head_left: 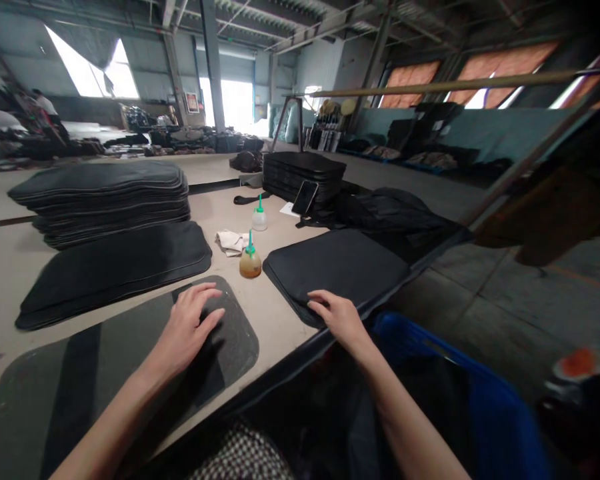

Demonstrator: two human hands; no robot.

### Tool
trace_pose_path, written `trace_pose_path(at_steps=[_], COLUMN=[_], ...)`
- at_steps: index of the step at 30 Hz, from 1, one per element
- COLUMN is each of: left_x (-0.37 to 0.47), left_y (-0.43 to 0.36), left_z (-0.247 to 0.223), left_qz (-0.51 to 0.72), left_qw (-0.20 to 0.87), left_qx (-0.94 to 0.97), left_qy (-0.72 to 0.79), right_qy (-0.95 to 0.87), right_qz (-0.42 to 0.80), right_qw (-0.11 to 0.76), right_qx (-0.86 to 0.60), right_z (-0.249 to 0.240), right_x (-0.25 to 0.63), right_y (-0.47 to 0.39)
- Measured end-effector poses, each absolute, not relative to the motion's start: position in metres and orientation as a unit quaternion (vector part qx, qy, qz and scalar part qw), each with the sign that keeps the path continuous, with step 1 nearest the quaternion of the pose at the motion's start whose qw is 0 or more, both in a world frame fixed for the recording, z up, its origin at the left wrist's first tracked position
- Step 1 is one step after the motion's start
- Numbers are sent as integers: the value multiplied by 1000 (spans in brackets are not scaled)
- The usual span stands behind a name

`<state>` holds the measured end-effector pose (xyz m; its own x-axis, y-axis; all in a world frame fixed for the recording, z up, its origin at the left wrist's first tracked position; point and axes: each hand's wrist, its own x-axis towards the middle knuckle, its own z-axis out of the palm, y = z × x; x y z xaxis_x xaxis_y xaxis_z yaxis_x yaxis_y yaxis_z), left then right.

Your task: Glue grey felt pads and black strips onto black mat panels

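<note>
Head view shows no brand, label or writing that can be read; the red poster (192, 102) on the far wall is too small to make out. Nearest, the left hand (189, 327) lies flat with fingers slightly spread on a grey panel with a dark stripe (80, 380), which rests on the table (267, 313) close to its front edge. The right hand (339, 317) has its fingers curled on the near edge of a black padded piece (337, 267) at the table's right side, pinching or pressing it; I cannot tell which. Below this hand stands a blue bin (480, 407) on the floor. Between the two pieces stands a small bottle with amber liquid and green nozzle (250, 260), with a crumpled cloth (231, 241) and a clear bottle (259, 217) behind it. Left of them lie a single black panel (120, 267) and a high stack of panels (105, 200). Farther back a phone (305, 197) leans against another black stack (303, 175).
</note>
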<state>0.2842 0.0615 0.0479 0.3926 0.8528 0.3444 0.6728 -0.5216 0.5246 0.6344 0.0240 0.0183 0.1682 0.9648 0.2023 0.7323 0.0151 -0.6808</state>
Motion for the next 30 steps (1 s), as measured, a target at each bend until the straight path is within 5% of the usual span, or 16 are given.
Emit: trace_pose_path(at_steps=[22,30], left_x=[312,323], left_y=[51,46], left_z=[50,54], left_qz=[276,278], left_qw=[225,283], left_qx=[821,808], left_qy=[447,437], right_qy=[-501,-507], right_qz=[375,322], right_qw=[462,488], right_qx=[-628,-634], right_z=[24,24], right_x=[681,691], right_y=[41,36])
